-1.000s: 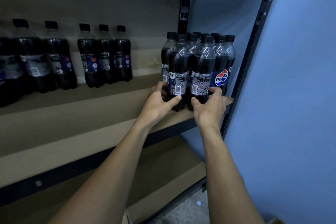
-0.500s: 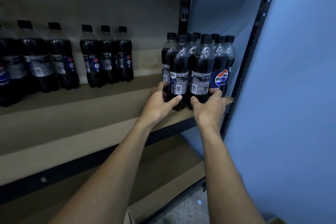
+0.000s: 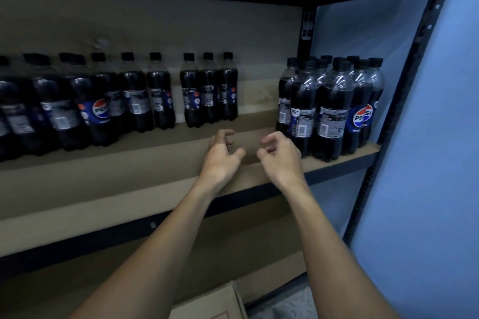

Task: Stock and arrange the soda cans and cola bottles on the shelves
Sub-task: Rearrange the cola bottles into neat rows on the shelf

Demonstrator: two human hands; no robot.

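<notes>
Left hand (image 3: 220,160) and right hand (image 3: 281,160) hover empty, fingers loosely curled, over the shelf (image 3: 129,181), the right just beside the cluster (image 3: 331,111) of cola bottles at its right end. A row (image 3: 129,103) lines the back further left, bare board between them. Likely next is filling that stretch: grip each bottle low on its body, keep it upright, turn labels outward. A box (image 3: 212,303) corner shows below.

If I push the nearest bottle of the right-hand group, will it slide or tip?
The nearest bottle is tall and narrow, so a high push would probably tip it; a low one likely slides it. It looks full, so probably heavy for its size.
</notes>
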